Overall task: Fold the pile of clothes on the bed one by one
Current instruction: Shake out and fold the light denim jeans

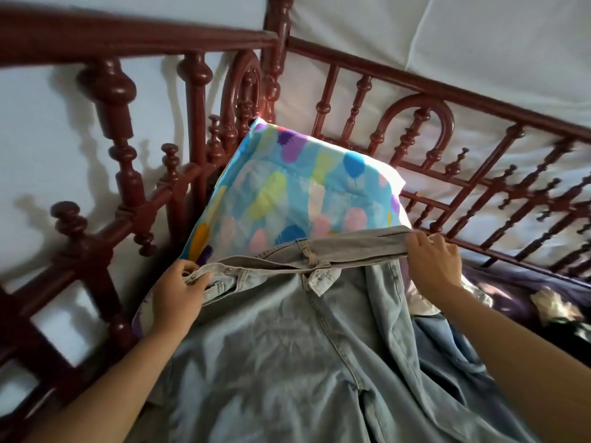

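A pair of light-blue jeans (287, 353) hangs spread out in front of me, held up by the waistband. My left hand (179, 292) grips the waistband's left end near the button. My right hand (435, 263) pinches the waistband's right end. The waistband stretches between the two hands, and the legs drop toward the bottom of the view. More blue denim (447, 353) lies under the jeans on the right.
A pillow (287, 193) with a colourful print leans against the dark red wooden headboard (198, 129). A wooden side rail (479, 174) runs along the right. Purple bedding (511, 302) with other clothes lies at the right.
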Available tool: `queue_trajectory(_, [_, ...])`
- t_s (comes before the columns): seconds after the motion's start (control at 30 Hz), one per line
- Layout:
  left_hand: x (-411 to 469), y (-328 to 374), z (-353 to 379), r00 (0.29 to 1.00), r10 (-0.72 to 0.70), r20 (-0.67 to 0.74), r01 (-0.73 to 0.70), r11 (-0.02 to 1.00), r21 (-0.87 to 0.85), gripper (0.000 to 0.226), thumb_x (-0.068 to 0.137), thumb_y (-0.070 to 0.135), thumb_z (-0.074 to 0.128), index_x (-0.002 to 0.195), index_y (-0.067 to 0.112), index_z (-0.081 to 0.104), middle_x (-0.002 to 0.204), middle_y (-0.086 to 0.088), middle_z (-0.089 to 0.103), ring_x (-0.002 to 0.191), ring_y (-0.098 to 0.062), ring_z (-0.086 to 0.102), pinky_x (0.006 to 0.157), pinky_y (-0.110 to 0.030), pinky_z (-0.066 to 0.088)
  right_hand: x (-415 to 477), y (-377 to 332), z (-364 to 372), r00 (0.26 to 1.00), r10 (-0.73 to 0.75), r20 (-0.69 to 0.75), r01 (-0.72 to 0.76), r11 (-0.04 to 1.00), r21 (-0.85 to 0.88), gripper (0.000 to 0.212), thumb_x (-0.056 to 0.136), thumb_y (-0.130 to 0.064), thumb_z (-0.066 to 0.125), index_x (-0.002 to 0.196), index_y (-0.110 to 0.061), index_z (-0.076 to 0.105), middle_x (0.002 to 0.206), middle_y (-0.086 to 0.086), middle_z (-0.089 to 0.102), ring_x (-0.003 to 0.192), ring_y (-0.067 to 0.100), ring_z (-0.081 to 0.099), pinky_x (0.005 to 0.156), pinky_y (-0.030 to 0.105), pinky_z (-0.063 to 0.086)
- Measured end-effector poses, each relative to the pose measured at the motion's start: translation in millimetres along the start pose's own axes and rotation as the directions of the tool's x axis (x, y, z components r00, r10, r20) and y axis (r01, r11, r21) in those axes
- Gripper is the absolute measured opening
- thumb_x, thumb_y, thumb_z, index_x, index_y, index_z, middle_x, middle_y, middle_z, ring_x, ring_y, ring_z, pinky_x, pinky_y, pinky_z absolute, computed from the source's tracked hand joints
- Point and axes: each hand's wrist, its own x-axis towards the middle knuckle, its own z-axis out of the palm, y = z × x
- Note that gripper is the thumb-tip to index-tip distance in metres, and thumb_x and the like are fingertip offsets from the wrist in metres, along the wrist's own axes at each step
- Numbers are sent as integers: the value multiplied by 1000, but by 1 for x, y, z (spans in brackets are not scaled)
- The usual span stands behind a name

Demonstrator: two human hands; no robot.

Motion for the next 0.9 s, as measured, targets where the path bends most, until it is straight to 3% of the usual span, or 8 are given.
queue_trajectory(0.1, [-1,29,-12,996,11,-85,-15,999,-47,14,81,12,69,87,7,57,80,-9,58,75,-26,53,66,-33,37,-1,18,-34,997,41,-59,-39,999,19,37,90,-8,48,126,-12,44,131,7,44,115,28,49,90,41,43])
queue_trajectory(0.27, [-10,89,-37,980,123,-155,-138,986,-89,14,78,9,71,85,5,60,73,-2,54,70,-20,50,64,-28,33,-19,59,-87,988,131,-81,-129,991,25,27,91,-9,43,118,-13,48,120,6,58,115,27,50,89,40,41])
queue_trajectory(0.5, [-59,158,-61,962,224,-156,-240,966,-100,17,74,12,75,78,10,59,68,-5,58,72,-32,58,65,-35,43,-82,132,-136,976,185,-118,-185,983,11,26,94,-14,42,119,-14,47,120,5,58,115,25,50,90,38,42])
queue_trajectory(0.67, [-120,224,-80,923,359,-139,-374,922,-99,20,76,20,74,77,16,55,60,14,49,60,-13,51,51,-22,33,-140,201,-165,950,276,-147,-274,961,32,36,93,-15,44,129,-15,41,131,7,50,124,29,43,89,40,44])
queue_trajectory(0.77, [-160,277,-94,890,438,-128,-451,887,-102,22,76,21,75,86,7,61,70,0,57,72,-30,58,63,-34,46,-176,247,-182,917,368,-154,-356,929,100,37,94,-11,41,131,-15,39,132,11,46,124,35,39,83,42,44])
queue_trajectory(0.83, [-193,312,-105,852,504,-140,-521,843,-132,25,76,20,75,90,5,61,77,-6,62,74,-29,59,70,-37,49,-198,277,-196,876,450,-174,-414,886,209,38,94,-7,40,132,-16,40,131,16,43,121,42,39,82,46,45])
queue_trajectory(0.9, [-228,345,-118,820,550,-157,-571,805,-160,25,76,21,76,89,7,60,81,-4,60,74,-21,55,70,-30,45,-218,305,-213,828,523,-202,-449,834,320,40,93,-3,43,131,-16,41,126,22,41,111,49,46,77,48,44])
